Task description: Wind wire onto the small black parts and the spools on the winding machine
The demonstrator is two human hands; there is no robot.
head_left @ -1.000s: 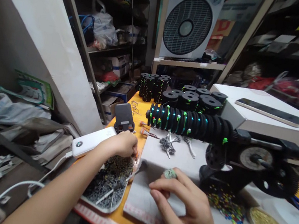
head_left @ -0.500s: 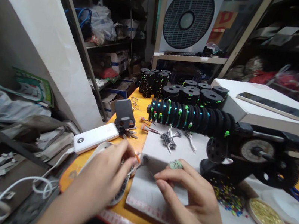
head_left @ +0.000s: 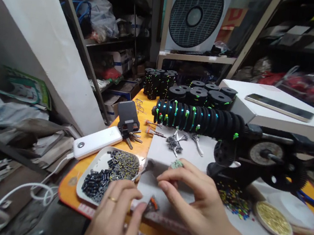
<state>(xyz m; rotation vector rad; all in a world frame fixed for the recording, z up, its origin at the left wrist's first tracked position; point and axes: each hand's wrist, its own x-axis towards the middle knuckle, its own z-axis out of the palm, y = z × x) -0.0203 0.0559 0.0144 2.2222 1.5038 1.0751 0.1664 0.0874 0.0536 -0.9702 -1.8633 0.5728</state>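
My left hand (head_left: 120, 211) is at the front edge of the table, below a white tray (head_left: 80, 185) of small dark and yellowish cylindrical pieces. Its thumb stands apart from the fingers, and a ring is on one finger. Just beyond the thumb lies a small orange-and-dark piece (head_left: 153, 203) on the white board (head_left: 155, 153). Over the board, my right hand (head_left: 194, 199) pinches thumb against index finger; whatever is between them is too small to make out. A green wrap (head_left: 177, 163) shows on one finger. Between the hands rests a thin dark-tipped stick (head_left: 146, 167).
Behind the board, a geared machine (head_left: 267, 153) carries a row of black spools (head_left: 201, 120) wound with green and blue line. More black spools (head_left: 197, 96) stand behind. At right are colourful beads (head_left: 236, 201) and a dish of golden pieces (head_left: 274, 219). A power bank (head_left: 97, 142) lies left.
My left hand has moved down and toward me, uncovering the tray. The orange piece that was at its fingertips now lies on the board. My right hand keeps its pinch.
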